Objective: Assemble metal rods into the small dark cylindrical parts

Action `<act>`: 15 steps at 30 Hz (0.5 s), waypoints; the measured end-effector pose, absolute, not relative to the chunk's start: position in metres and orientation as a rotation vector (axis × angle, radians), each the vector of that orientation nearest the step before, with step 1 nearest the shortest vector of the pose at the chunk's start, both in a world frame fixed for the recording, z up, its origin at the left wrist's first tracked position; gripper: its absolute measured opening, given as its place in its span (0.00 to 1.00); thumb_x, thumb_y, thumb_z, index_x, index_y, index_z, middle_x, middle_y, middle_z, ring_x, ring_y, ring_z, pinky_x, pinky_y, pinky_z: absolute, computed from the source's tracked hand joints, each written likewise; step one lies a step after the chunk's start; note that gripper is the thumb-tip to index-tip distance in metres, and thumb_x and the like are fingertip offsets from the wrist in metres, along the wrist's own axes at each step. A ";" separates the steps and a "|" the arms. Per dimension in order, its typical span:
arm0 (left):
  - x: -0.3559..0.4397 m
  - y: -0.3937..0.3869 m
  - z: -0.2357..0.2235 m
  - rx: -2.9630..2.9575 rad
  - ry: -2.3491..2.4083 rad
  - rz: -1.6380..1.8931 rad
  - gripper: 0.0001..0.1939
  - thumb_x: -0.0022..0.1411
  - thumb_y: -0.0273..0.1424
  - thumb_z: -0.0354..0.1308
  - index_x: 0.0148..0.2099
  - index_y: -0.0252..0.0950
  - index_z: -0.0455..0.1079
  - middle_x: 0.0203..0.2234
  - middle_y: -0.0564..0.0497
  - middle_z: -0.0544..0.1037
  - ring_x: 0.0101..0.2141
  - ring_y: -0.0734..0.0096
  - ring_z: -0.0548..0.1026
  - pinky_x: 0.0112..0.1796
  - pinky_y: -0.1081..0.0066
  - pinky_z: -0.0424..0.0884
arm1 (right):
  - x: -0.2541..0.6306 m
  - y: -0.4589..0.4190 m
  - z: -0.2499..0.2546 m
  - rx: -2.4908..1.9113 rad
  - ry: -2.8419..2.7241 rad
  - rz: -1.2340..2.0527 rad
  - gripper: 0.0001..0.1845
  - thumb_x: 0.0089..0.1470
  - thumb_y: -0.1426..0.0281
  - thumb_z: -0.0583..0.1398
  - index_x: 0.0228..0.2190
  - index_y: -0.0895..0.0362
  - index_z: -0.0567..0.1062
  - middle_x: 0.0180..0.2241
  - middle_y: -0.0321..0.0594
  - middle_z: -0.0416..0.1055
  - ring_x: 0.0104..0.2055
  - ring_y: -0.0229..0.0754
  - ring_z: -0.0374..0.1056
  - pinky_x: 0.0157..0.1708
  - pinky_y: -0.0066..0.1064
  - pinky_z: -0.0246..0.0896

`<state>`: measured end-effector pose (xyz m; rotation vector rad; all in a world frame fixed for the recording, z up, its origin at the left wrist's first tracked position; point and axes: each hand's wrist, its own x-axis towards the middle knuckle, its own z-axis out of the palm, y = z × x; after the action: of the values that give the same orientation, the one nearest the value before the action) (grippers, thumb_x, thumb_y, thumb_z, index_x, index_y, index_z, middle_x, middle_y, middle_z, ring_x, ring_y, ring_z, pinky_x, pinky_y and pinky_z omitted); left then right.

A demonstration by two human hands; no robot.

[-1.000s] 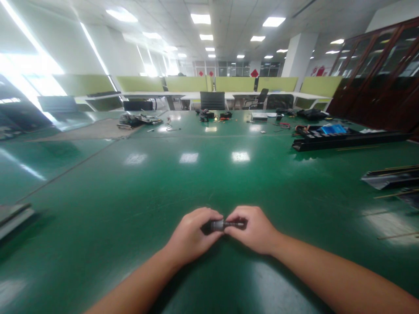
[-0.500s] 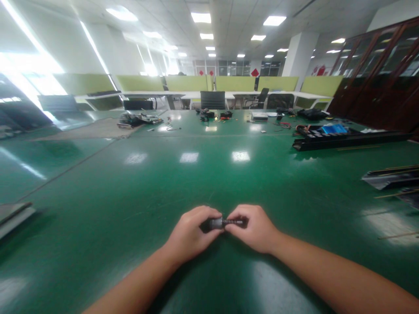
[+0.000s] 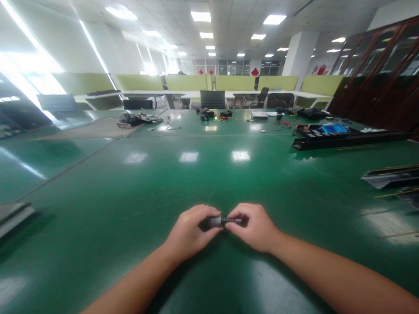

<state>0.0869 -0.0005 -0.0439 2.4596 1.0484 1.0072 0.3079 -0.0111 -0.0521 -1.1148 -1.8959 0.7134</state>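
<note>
My left hand (image 3: pixel 189 231) grips a short grey-and-black metal cylinder (image 3: pixel 215 221) between thumb and fingers. A thin ridged rod (image 3: pixel 236 220) sticks out of the cylinder's right end and lies level. My right hand (image 3: pixel 258 227) pinches this rod close to the cylinder, with thumb and forefinger nearly meeting it. Both hands are low over the green tabletop (image 3: pixel 196 183), near its front middle. Part of the cylinder is hidden inside my left hand; what kind of part it is, I cannot make out for sure.
A long black channel (image 3: pixel 347 140) with a blue item lies at the right, and more dark rails (image 3: pixel 391 178) with thin rods sit nearer. A flat grey slab (image 3: pixel 15 218) is at the left edge. Small electronic parts and cables (image 3: pixel 209 114) are scattered along the far side.
Both hands and the held piece stay almost in place, shifted only slightly up in view. The grip of each hand looks the same.
</note>
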 end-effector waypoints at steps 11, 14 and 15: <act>0.086 0.002 -0.046 2.474 1.045 1.031 0.12 0.57 0.30 0.66 0.45 0.40 0.74 0.38 0.51 0.81 0.40 0.69 0.79 0.43 0.71 0.74 | 0.308 -0.012 -0.053 -1.134 -1.877 0.699 0.01 0.49 0.72 0.68 0.28 0.56 0.80 0.26 0.35 0.76 0.28 0.38 0.69 0.29 0.28 0.59; 0.085 0.002 -0.046 2.479 1.048 1.029 0.12 0.57 0.30 0.66 0.45 0.40 0.74 0.39 0.52 0.81 0.40 0.70 0.79 0.44 0.71 0.74 | 0.309 -0.012 -0.054 -1.133 -1.876 0.697 0.01 0.49 0.72 0.68 0.28 0.56 0.81 0.26 0.36 0.76 0.28 0.39 0.70 0.29 0.29 0.60; 0.085 0.002 -0.046 2.481 1.049 1.029 0.12 0.57 0.30 0.66 0.44 0.40 0.74 0.38 0.52 0.81 0.40 0.70 0.79 0.44 0.71 0.74 | 0.309 -0.012 -0.053 -1.132 -1.876 0.697 0.01 0.49 0.72 0.67 0.28 0.56 0.81 0.26 0.36 0.76 0.28 0.39 0.70 0.29 0.29 0.60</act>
<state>0.0847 0.0019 -0.0457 2.4813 1.0495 1.0289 0.3086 -0.0118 -0.0535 -1.1318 -1.8762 0.6975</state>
